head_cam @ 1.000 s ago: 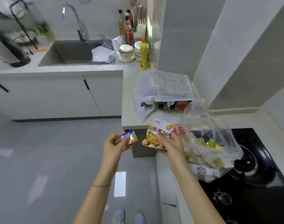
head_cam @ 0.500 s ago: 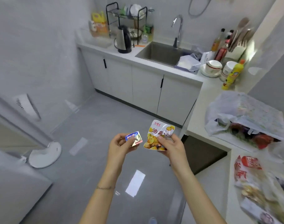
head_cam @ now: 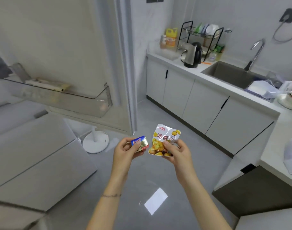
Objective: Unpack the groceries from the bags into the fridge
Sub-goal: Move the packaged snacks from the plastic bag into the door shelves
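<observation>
Two pinches, foil packet in left grip, chestnut pouch in right grip

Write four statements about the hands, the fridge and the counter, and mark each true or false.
1. The left hand holds a small blue and gold packet. True.
2. The right hand is empty. False: it pinches a snack pouch printed with yellow pieces.
3. The kettle stands on the counter, left of the sink. True.
4. The fridge door is closed. False: it stands open, with its clear door shelf in view.
</observation>
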The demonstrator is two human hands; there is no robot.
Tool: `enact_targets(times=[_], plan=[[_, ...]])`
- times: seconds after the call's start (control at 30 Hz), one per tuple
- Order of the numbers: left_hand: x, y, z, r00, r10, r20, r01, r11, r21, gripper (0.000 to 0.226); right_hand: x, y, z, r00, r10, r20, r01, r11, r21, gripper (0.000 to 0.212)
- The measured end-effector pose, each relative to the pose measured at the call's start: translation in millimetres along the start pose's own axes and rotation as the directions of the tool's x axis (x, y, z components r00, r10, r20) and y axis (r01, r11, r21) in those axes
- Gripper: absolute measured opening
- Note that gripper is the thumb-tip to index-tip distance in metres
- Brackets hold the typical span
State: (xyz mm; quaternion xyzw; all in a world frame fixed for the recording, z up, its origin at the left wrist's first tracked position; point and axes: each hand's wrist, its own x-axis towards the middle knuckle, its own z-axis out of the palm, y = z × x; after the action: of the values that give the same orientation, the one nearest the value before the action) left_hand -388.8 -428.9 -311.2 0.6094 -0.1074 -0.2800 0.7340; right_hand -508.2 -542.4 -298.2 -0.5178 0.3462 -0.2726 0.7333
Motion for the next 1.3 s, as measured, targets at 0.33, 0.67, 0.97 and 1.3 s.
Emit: enact_targets(times=[0.33,0.67,0.97,1.3], plan=[[-6.5,51.8,-154.8,0.988,0.084,-0.131,-0.083,0.996,0.012,0.008,-34.5,31.6,151.9,0.982,-0.039,0.187,0.048,0.998,-0.047,0.018],[0.6,117.3,-227.2,0.959,0.231,-0.166,-0.230,0.973,0.026,0.007,-41.9,5.9,248.5,0.935,-0.157,0.318,0.177,0.983,-0.036,0.021],[40.6,186.2,-250.6,0.895,0.395,-0.208,-0.398,0.917,0.030,0.007,-21.2,-45.9,316.5,0.834,-0.321,0.449,0.337,0.940,0.045,0.023],[119.0,260.6,-249.3,0.852,0.514,-0.098,-0.518,0.855,-0.018,0.008,35.7,-103.3,379.7,0.794,-0.465,0.392,0.465,0.880,0.101,0.019]])
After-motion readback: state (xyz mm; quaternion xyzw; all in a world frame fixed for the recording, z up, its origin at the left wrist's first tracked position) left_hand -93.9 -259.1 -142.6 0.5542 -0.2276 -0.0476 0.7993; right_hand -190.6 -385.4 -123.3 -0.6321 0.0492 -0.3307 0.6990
